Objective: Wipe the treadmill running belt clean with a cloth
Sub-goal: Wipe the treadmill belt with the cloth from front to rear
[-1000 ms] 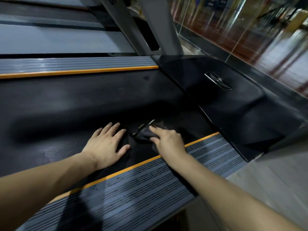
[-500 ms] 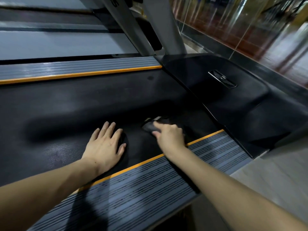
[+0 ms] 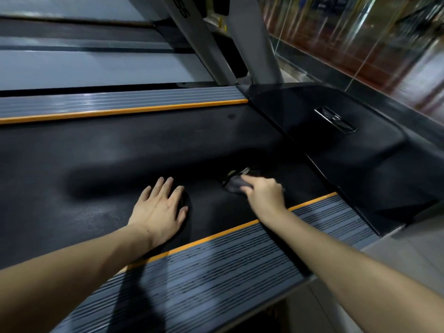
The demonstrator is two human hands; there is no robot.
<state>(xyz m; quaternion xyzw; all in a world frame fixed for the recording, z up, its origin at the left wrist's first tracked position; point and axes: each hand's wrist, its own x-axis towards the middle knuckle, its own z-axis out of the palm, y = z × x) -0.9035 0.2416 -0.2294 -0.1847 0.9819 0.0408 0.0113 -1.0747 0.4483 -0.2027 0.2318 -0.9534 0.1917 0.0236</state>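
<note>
Running belt (image 3: 120, 164) is showing black with fine woven texture. Side rails (image 3: 228, 272) are showing grey with black ribbing, orange-edged. Cloth (image 3: 236, 186) is appearing dark grey. Motor cover (image 3: 336, 152) is showing glossy black.

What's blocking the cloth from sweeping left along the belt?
Only the left hand, pressed flat on the running belt left of the cloth under the right hand. Nothing else visible lies on the belt.
</note>
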